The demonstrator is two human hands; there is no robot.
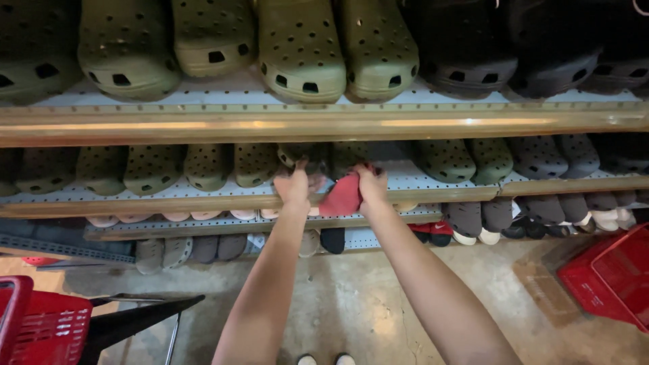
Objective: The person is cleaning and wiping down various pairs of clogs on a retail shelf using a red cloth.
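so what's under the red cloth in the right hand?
The red cloth in the right hand hangs over the shelf edge; pale shoes sit below. Whatever is directly behind the cloth is covered.

A perforated top shelf [473,98] with a brass-coloured front edge carries olive clogs [301,51] and, to their right, black clogs [466,47]. Well below that shelf, a red basket [608,277] sits on the concrete floor [351,311] at right, another red basket [44,328] at left.
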